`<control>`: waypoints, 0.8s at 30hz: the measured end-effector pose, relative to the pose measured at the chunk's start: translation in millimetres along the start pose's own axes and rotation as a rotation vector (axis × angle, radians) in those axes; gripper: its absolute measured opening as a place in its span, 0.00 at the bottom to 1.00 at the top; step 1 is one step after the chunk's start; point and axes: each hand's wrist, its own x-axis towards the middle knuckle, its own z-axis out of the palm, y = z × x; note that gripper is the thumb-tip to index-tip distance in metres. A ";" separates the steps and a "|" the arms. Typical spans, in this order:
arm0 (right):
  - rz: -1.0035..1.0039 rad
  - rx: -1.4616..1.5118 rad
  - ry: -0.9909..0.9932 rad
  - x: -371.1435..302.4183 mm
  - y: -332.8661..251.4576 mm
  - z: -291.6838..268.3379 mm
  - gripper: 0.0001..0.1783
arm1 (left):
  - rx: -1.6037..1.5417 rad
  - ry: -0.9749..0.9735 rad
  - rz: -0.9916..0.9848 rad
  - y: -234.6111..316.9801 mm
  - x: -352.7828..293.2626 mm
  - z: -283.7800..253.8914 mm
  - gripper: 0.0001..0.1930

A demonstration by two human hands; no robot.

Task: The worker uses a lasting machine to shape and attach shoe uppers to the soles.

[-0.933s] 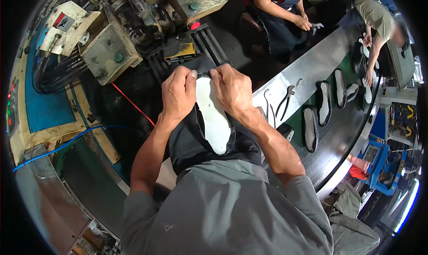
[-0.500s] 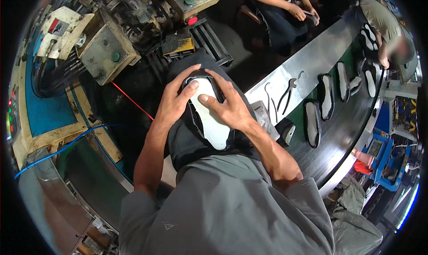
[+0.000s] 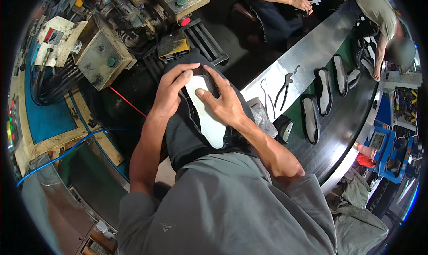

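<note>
A black shoe upper with a white insole board [image 3: 211, 123] lies sole-up across my lap, its toe end pointing away from me. At the toe, my left hand [image 3: 170, 91] is closed on the black edge, its fingers bent and thumb near the board's tip. My right hand [image 3: 227, 104] wraps round the right side of the shoe upper. Its thumb presses on the white board while its fingers reach along the black rim towards the toe. The underside of the shoe upper is hidden against my dark trousers.
Pincers [image 3: 284, 91] and a thin hooked tool [image 3: 266, 95] lie on the metal ledge to my right, by a clear plastic bag [image 3: 262, 116]. Several black shoes [image 3: 311, 120] rest on the conveyor. A machine [image 3: 102, 54] stands front left. Two people work ahead.
My left hand has shifted its fingers and thumb closer together at the toe. My right hand stays on the shoe upper. A co-worker's hand now holds up a metal tool.
</note>
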 end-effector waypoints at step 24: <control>-0.140 -0.656 -0.233 -78.1 21.8 -31.6 0.46 | -0.229 0.243 -0.251 -50.8 -35.7 31.0 0.38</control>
